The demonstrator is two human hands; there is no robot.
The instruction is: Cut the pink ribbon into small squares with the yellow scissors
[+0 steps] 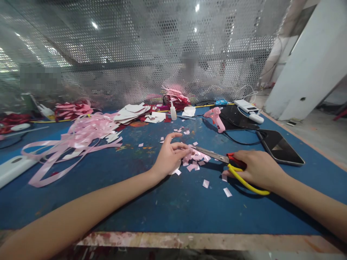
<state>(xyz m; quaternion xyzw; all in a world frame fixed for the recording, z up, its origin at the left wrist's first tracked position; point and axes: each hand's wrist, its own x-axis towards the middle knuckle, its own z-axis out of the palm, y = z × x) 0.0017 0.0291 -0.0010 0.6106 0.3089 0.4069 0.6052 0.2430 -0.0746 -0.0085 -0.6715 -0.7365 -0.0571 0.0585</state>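
My right hand (253, 168) is closed around the handles of a pair of scissors (211, 154), one handle red and the other yellow. The blades point left and look nearly closed, with their tips close to the fingertips of my left hand (170, 155). On that left hand, thumb and fingers come together in a pinch, while the index finger curves above. Whatever is between the fingertips is too small to make out. Beneath the blades lies a small heap of cut pale pink ribbon pieces (193, 166), and several more squares are scattered around it.
Long loops of pink ribbon (84, 131) and white paper pieces (131, 112) lie left on the blue table (151, 213). Farther back stand a small white bottle (172, 111) and a pink glue gun (216, 118). A phone (280, 146) lies right. Perforated sheeting (121, 54) rises behind.
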